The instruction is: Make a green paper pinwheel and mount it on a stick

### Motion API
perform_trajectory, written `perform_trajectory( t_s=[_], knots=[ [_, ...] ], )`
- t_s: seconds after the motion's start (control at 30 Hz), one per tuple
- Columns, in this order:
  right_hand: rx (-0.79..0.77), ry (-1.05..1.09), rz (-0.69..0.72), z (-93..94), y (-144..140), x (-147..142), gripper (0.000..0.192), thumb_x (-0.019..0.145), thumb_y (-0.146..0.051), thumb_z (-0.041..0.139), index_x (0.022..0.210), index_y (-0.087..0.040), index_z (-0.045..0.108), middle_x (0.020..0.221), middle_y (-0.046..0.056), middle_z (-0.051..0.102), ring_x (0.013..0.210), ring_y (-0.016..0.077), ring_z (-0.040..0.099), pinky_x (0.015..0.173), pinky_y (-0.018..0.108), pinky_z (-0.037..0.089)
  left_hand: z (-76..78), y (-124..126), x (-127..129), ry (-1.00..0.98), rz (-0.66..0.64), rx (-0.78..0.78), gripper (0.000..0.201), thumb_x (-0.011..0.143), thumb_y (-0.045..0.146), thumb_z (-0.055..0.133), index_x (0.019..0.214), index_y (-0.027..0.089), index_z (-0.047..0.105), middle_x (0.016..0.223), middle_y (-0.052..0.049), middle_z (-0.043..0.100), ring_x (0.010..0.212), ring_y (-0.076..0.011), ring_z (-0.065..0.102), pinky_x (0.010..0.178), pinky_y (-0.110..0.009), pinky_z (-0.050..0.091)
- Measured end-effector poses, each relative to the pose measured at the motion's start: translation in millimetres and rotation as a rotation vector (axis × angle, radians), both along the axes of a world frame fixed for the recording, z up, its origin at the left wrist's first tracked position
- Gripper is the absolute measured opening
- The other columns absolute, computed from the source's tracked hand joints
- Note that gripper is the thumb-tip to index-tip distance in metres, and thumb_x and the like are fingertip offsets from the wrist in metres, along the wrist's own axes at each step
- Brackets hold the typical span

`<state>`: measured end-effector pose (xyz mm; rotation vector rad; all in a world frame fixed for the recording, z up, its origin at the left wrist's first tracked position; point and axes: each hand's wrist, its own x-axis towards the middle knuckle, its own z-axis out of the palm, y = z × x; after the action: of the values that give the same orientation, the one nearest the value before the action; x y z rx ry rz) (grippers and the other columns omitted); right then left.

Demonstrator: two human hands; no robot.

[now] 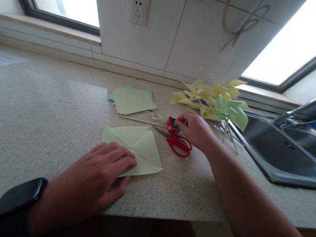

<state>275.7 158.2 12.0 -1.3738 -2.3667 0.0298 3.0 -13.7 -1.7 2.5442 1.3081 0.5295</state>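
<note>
And here is the pale green sheet (148, 144), roughly square, lying near the middle of the countertop's (43, 118) near edge. It sits askew, with no clear long axis; a line slants across it from its far left corner towards its near right corner, and the far right corner bends up a little. The paper is thin, matte and creased.

The left hand (97, 176) rests on top, fingers together and extended over the sheet's near left part, thumb off by the near edge. Over to the right hand (196, 128): fingertips bunched at the small red box (170, 125), open-topped and glossy; whether they pinch anything inside, I cannot tell.

Just below the box lie the scissors (176, 141), 2 red plastic loops to the right, metal blades pointing left at the sheet's far right corner. A thin pale stick (140, 120) runs almost parallel to the countertop's far edge, beneath a clear ring of tape (156, 117). Behind, green paper tops a loose stack (134, 100); right of that, crisp folded pinwheels (232, 111), yellow and green, crowd towards the steel sink (266, 141).
</note>
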Motion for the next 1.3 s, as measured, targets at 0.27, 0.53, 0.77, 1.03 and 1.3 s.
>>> perform_trajectory(
  t_s=[0.27, 0.53, 0.77, 1.03, 1.3],
  knots=[
    [-0.025, 0.154, -0.044, -4.0, 3.5, -1.5, 0.018, 0.093, -0.028, 0.055, 0.082, -0.018, 0.066, 0.081, 0.007, 0.069, 0.072, 0.0191, 0.059, 0.064, 0.031, 0.040, 1.3, -0.4, -0.1, -0.015, 0.004, -0.004, 0.023, 0.095, 0.019, 0.053, 0.116, 0.023, 0.062, 0.117, -0.006, 0.064, 0.108, -0.0260, 0.055, 0.097, -0.048, 0.047],
    [0.008, 0.322, -0.081, -0.8, -1.6, -0.5, 0.010, 0.086, -0.024, 0.060, 0.082, -0.018, 0.067, 0.074, 0.004, 0.072, 0.062, 0.0161, 0.057, 0.060, 0.030, 0.041, 0.2, 0.0, -0.5, -0.006, -0.001, -0.014, 0.024, 0.095, 0.018, 0.054, 0.117, 0.023, 0.061, 0.117, -0.006, 0.064, 0.107, -0.0258, 0.055, 0.096, -0.048, 0.047],
    [0.053, 0.444, -0.002, 2.7, -2.3, 2.2, 0.013, 0.085, -0.030, 0.066, 0.086, -0.018, 0.071, 0.079, 0.004, 0.072, 0.067, 0.0164, 0.060, 0.065, 0.032, 0.047, -0.5, 0.0, -0.9, -0.009, -0.007, -0.010, 0.023, 0.096, 0.020, 0.052, 0.118, 0.023, 0.061, 0.117, -0.006, 0.064, 0.108, -0.0263, 0.055, 0.096, -0.049, 0.047],
    [0.065, 0.532, 0.106, 8.5, -12.9, -4.3, 0.014, 0.082, -0.027, 0.071, 0.092, -0.017, 0.074, 0.083, 0.005, 0.075, 0.071, 0.0176, 0.063, 0.068, 0.036, 0.052, 0.0, 0.8, -0.3, -0.008, 0.005, -0.018, 0.022, 0.097, 0.021, 0.051, 0.116, 0.024, 0.061, 0.117, -0.005, 0.064, 0.107, -0.0266, 0.055, 0.096, -0.049, 0.047],
    [0.041, 0.647, 0.217, 8.9, -22.7, -8.3, 0.013, 0.085, -0.022, 0.070, 0.097, -0.021, 0.076, 0.095, 0.005, 0.079, 0.088, 0.0202, 0.073, 0.083, 0.040, 0.058, 3.0, 0.6, 1.4, -0.003, 0.011, -0.016, 0.021, 0.097, 0.021, 0.050, 0.115, 0.022, 0.061, 0.116, -0.006, 0.064, 0.105, -0.0266, 0.056, 0.094, -0.050, 0.048]
  ],
)
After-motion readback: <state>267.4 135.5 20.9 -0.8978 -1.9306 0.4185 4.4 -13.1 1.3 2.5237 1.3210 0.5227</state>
